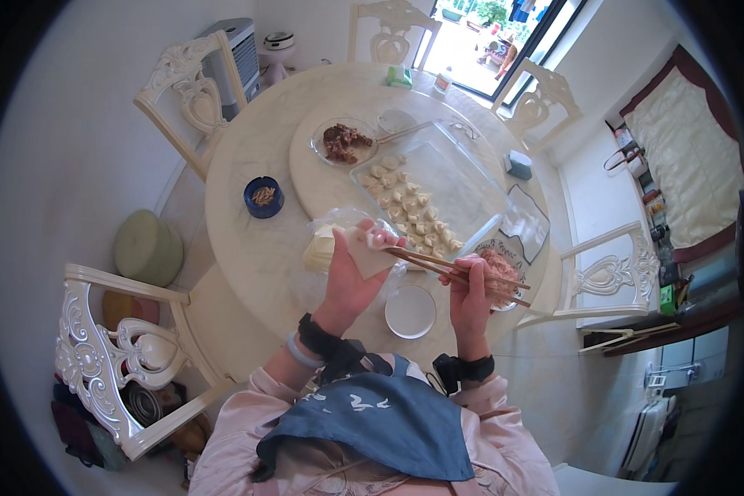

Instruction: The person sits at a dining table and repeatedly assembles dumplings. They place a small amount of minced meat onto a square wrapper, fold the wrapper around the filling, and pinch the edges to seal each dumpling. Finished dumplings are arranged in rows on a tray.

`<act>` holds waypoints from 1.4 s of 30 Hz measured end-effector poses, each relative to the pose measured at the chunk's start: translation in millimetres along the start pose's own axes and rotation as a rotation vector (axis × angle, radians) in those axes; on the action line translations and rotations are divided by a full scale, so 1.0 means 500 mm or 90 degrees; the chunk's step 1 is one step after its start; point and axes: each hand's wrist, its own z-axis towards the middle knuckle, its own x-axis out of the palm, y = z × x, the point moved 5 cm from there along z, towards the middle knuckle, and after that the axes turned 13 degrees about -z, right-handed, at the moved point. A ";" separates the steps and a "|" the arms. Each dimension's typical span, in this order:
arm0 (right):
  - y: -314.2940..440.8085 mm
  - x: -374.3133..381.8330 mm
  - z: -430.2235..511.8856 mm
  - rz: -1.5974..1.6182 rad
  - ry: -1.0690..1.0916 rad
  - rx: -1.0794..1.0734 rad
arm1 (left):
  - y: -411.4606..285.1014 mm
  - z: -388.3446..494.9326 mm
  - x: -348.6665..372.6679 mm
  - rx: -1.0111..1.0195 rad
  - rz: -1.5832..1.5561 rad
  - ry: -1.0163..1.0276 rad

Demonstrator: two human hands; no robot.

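On the palm of my left hand [354, 285] lies a thin, pale dough wrapper [367, 257]. A small lump of pink minced filling [378, 239] sits near its far edge, where the chopstick tips meet it. My right hand [471, 291] grips a pair of wooden chopsticks [431, 261]. Just beyond that hand, a patterned bowl of minced meat [501, 273] is partly covered by it. A stack of wrappers [320, 251] rests in a clear plastic bag left of my left hand. Folded dumplings [412, 204] stand in rows inside a large glass tray [471, 180].
A white dish [410, 312] is between my forearms. Farther off are a plate of dark cooked meat [346, 142], a small bowl [397, 121] and eyeglasses [465, 128]. A blue ashtray [264, 197] stands left, a cloth [527, 220] right. Carved chairs [192, 99] surround the round table [235, 248].
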 end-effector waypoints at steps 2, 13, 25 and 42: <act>0.009 0.001 0.004 0.015 0.021 -0.004 | 0.002 -0.003 0.012 -0.007 0.008 0.049; -0.002 -0.012 0.008 0.007 -0.040 0.041 | -0.016 -0.011 -0.038 -0.068 0.355 -0.194; -0.066 -0.052 -0.020 0.080 -0.028 0.283 | -0.023 -0.017 -0.050 -0.106 0.476 -0.185; -0.024 -0.001 -0.017 -0.127 0.153 0.053 | -0.068 -0.011 -0.049 -0.082 0.527 -0.225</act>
